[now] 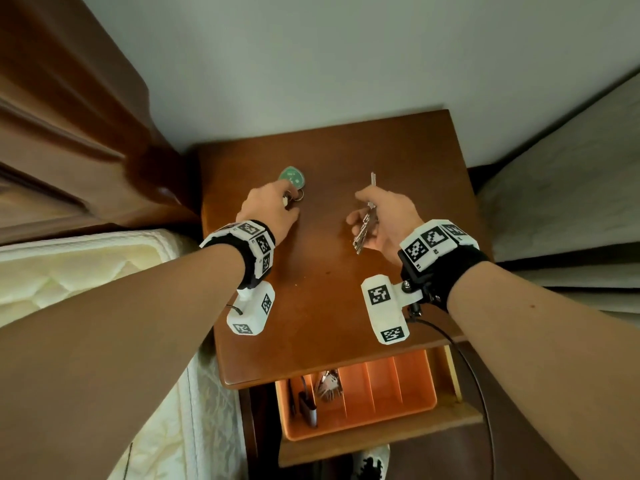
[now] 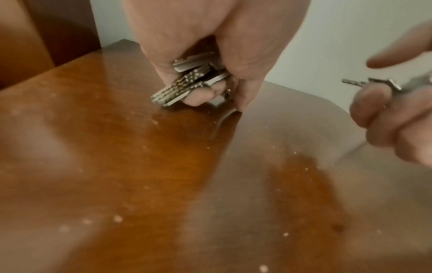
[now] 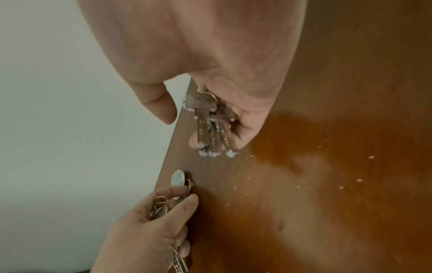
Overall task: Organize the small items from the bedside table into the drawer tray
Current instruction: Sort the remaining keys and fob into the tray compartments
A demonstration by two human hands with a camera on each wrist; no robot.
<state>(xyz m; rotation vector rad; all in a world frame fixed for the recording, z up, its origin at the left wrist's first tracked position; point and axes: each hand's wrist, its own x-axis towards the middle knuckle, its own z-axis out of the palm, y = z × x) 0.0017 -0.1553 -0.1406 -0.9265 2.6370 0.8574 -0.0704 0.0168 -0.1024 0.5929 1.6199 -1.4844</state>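
Observation:
A green key tag [image 1: 292, 177] lies on the bedside table [image 1: 329, 289] near its far left. My left hand [image 1: 289, 199] curls round the keys [image 2: 187, 83] and rings joined to that tag, low over the tabletop. The tag [image 3: 177, 178] shows edge-on in the right wrist view, beyond the left hand's fingers [image 3: 180, 203]. My right hand [image 1: 363, 216] holds a second bunch of keys [image 1: 364, 230] above the table's middle right; their blades [image 3: 211, 133] hang over my palm. The orange drawer tray [image 1: 384, 386] sits in the open drawer below the table's front edge.
The tray's left compartments hold a key bunch [image 1: 329, 384] and a dark small gadget [image 1: 308, 407]; its right compartments show bare bottom. A mattress [image 1: 86, 265] and wooden headboard [image 1: 69, 133] flank the table's left, another bed [image 1: 571, 202] its right. A cable [image 1: 467, 358] trails from my right wrist.

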